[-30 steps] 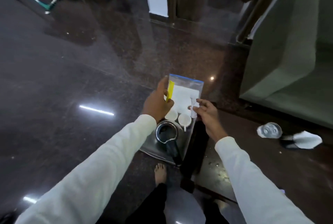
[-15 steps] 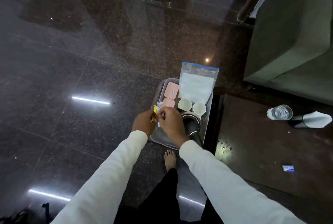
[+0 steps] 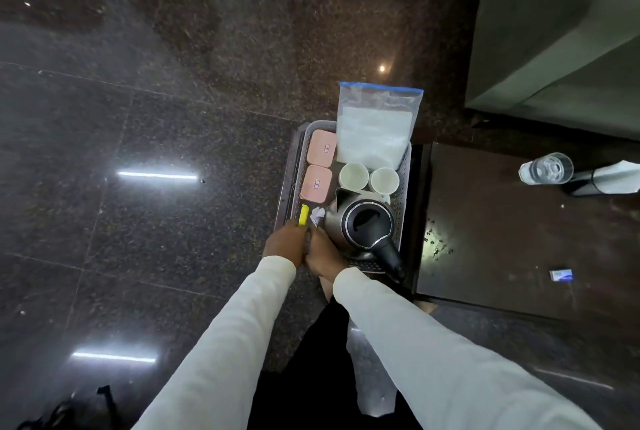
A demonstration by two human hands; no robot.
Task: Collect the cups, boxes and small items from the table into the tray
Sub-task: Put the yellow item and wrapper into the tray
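Observation:
A grey perforated tray (image 3: pixel 406 166) sits left of the dark table (image 3: pixel 502 232). It holds two pink boxes (image 3: pixel 322 146), two white cups (image 3: pixel 354 175), a steel kettle (image 3: pixel 363 221) and a zip bag of white powder (image 3: pixel 377 124) leaning at its far end. My left hand (image 3: pixel 284 245) and right hand (image 3: pixel 322 253) meet at the tray's near left corner. The left one pinches a small yellow packet (image 3: pixel 303 214); a crumpled white sachet (image 3: pixel 317 215) lies by the right fingers, and whether they hold it is hidden.
On the table stand a clear glass (image 3: pixel 547 169), a dark holder with white paper (image 3: pixel 602 179) and a small blue-white packet (image 3: pixel 561 274). A grey sofa (image 3: pixel 561 31) fills the upper right. Glossy dark stone floor lies left. My bare foot shows under the right wrist.
A second ago both hands held the zip bag upright over the tray; it now leans in the tray's far end. The hands have come to the near left corner with the yellow packet.

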